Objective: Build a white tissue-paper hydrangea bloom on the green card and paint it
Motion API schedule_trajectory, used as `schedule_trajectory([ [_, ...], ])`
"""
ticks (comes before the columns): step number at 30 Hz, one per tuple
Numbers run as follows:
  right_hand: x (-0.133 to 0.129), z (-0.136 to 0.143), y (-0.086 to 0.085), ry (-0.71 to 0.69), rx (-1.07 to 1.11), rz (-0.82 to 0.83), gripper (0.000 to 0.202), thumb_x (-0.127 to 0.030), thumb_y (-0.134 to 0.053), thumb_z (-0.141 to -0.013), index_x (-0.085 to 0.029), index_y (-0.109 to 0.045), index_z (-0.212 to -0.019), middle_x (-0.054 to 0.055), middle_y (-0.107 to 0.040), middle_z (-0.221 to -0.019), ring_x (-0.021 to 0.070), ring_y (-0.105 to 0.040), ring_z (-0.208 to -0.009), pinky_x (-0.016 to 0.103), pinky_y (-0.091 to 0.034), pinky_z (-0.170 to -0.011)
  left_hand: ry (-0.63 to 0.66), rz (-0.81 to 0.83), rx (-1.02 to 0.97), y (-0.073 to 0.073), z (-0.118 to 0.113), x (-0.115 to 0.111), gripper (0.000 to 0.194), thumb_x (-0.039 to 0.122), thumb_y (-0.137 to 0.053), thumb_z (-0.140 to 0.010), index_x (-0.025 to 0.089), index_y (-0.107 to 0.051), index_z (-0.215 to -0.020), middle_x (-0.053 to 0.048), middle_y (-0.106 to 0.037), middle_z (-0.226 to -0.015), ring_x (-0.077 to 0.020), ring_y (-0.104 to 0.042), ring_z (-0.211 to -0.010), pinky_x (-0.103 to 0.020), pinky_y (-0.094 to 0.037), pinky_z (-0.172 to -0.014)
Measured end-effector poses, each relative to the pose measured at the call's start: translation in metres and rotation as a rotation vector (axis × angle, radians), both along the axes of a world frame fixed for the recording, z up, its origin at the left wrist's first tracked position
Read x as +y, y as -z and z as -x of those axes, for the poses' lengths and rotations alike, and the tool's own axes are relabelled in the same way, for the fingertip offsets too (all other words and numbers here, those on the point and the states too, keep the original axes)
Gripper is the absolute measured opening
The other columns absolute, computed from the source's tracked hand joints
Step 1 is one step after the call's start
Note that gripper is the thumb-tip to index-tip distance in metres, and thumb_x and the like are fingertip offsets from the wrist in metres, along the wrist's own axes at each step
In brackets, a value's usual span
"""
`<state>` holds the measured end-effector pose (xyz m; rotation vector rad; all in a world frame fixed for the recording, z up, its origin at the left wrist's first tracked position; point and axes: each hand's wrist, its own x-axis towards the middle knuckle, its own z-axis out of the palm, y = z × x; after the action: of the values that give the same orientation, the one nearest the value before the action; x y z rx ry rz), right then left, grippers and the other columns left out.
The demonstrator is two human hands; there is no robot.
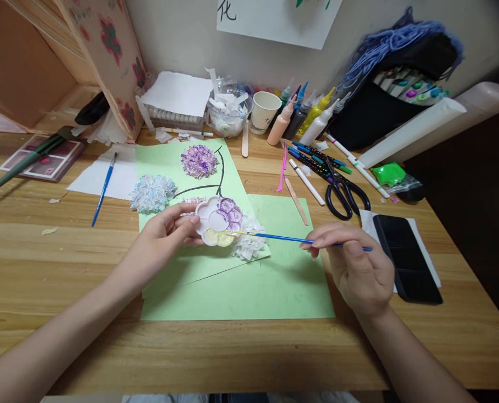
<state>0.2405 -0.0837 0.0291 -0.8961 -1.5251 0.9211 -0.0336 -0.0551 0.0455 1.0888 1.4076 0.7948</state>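
My left hand (171, 229) grips the left edge of a white flower-shaped palette (218, 220) with purple and yellow paint in its wells. Between the fingers of my right hand (354, 263) is a blue paintbrush (287, 239), its tip at the yellow wells. Beneath lie green sheets (249, 296) with a drawn black stem. On the upper sheet are a purple flower (199, 161), a pale blue flower (153, 193) at the left edge and a white paper flower (248, 240) partly behind the palette. A pinkish flower is mostly hidden by my left hand and the palette.
Scissors (344, 190), pens and wooden sticks lie right of the sheets, near a black phone (406, 257). Behind stand a paper cup (264, 112), paint bottles (281, 123) and a bowl of scraps (229, 115). Another brush (104, 190) rests on white paper at left.
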Motion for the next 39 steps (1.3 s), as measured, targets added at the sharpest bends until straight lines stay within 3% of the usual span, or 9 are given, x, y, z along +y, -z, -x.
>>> schedule_trajectory([
  [7, 0.013, -0.005, -0.006, 0.354, 0.234, 0.03, 0.026, -0.028, -0.045, -0.085, -0.019, -0.057, -0.064, 0.002, -0.056, -0.063, 0.0134, -0.051, -0.057, 0.025, -0.037, -0.048, -0.005, 0.008, 0.002, 0.0, 0.001, 0.002, 0.047, 0.042, -0.06, -0.079, 0.017, -0.057, -0.118, -0.005, -0.069, -0.096, -0.0161, -0.067, -0.076, -0.028, -0.057, -0.075],
  [10, 0.019, -0.009, -0.006, 0.439, 0.23, 0.029, 0.03, -0.032, -0.044, -0.085, -0.019, -0.051, -0.058, 0.0, -0.05, -0.058, 0.0129, -0.046, -0.054, 0.024, -0.033, -0.046, -0.012, 0.006, 0.02, 0.001, 0.003, 0.003, 0.048, 0.043, -0.06, -0.078, 0.017, -0.057, -0.118, -0.005, -0.069, -0.096, -0.0164, -0.067, -0.075, -0.029, -0.058, -0.074],
  [24, 0.018, -0.005, 0.0, 0.395, 0.115, 0.003, 0.034, -0.03, -0.041, -0.089, -0.02, -0.054, -0.059, 0.001, -0.051, -0.06, 0.0152, -0.048, -0.06, 0.029, -0.035, -0.055, -0.044, 0.022, -0.017, 0.0, 0.002, 0.002, 0.045, 0.04, -0.062, -0.078, 0.018, -0.058, -0.117, -0.004, -0.068, -0.097, -0.0153, -0.067, -0.075, -0.027, -0.058, -0.075],
  [39, 0.02, -0.009, 0.002, 0.404, 0.098, -0.109, 0.035, -0.029, -0.04, -0.09, -0.019, -0.052, -0.058, 0.001, -0.047, -0.056, 0.0152, -0.047, -0.056, 0.029, -0.032, -0.051, -0.049, 0.006, -0.028, 0.0, 0.002, 0.002, 0.044, 0.039, -0.063, -0.079, 0.017, -0.058, -0.117, -0.003, -0.069, -0.094, -0.0138, -0.067, -0.072, -0.025, -0.059, -0.072],
])
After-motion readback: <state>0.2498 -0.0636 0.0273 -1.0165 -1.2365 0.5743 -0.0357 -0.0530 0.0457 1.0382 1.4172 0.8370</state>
